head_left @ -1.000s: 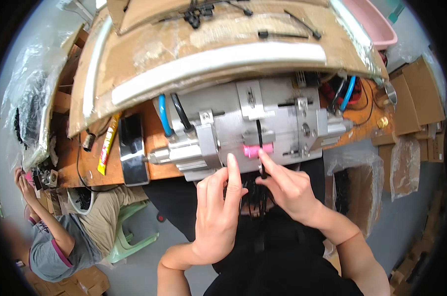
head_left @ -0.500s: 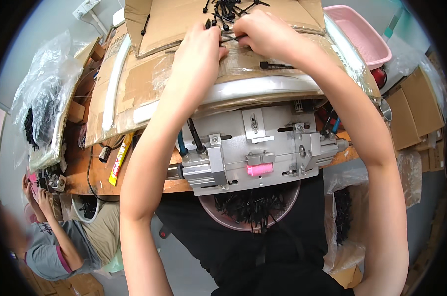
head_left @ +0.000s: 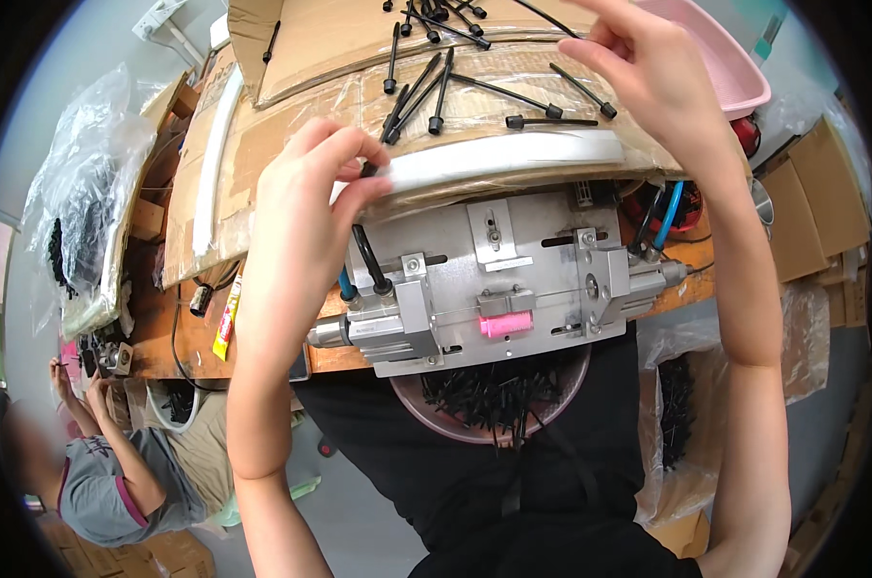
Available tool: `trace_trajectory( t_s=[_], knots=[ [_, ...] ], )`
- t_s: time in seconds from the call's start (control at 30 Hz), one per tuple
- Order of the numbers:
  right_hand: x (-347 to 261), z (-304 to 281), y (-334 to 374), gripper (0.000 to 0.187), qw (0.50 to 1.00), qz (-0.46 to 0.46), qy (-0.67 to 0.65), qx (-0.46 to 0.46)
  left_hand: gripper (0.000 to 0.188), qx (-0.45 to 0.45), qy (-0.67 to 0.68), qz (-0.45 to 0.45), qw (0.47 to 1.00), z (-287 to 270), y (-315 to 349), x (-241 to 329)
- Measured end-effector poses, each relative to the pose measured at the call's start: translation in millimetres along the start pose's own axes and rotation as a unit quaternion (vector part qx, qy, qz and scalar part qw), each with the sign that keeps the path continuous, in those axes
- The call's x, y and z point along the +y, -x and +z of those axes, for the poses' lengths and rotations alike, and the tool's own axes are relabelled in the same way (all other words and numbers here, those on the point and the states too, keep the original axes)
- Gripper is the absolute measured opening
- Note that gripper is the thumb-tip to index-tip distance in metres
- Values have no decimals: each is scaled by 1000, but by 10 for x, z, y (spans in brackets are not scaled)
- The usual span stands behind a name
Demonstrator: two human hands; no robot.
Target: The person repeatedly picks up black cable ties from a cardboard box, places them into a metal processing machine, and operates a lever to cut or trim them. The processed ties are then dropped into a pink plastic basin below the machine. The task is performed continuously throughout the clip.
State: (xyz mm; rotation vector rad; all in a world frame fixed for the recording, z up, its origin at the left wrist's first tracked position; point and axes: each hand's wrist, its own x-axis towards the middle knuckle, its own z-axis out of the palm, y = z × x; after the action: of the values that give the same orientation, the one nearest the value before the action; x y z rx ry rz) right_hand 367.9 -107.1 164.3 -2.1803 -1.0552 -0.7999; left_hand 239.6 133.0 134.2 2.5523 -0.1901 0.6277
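In the upper left of the work area, my left hand (head_left: 306,188) is closed, thumb and forefinger pinching a thin black rod (head_left: 368,169) that is mostly hidden by the fingers. My right hand (head_left: 652,72) is raised at the upper right, thumb and forefinger apart. Beside its thumb tip is one end of another black rod (head_left: 546,17); whether they touch, I cannot tell. Several loose black rods with knobbed heads (head_left: 442,91) lie between the hands on a cardboard-covered surface (head_left: 344,108).
Below the cardboard is a metal fixture (head_left: 542,260) with a pink piece (head_left: 506,325) at its front. A bowl (head_left: 572,400) of black rods sits under the bench edge. A pink basin (head_left: 734,72) stands at upper right. Another person (head_left: 118,477) works at far left.
My hands have moved apart from the rod pile, the left toward me and leftward, the right to the right. Several rods now lie spread nearer the white strip.
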Motion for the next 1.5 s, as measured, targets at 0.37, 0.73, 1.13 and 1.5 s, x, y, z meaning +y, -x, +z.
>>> trace_trajectory(
  t_s=[0.37, 0.73, 1.13, 1.5],
  knots=[
    [-45, -294, 834, 25, 900, 211, -380, -26, 54, 13, -78, 64, 995, 856, 1455, 779],
    [-442, -325, 1196, 14, 899, 207, -379, 72, 74, -75, -120, -20, 990, 1169, 1456, 895],
    [-1071, 404, 2214, 66, 982, 97, -146, -75, 31, 127, -89, 61, 986, 624, 186, 492],
    [-1075, 501, 2227, 65, 980, 104, -164, -53, 17, -22, 76, 26, 997, 281, -140, 160]
  ],
)
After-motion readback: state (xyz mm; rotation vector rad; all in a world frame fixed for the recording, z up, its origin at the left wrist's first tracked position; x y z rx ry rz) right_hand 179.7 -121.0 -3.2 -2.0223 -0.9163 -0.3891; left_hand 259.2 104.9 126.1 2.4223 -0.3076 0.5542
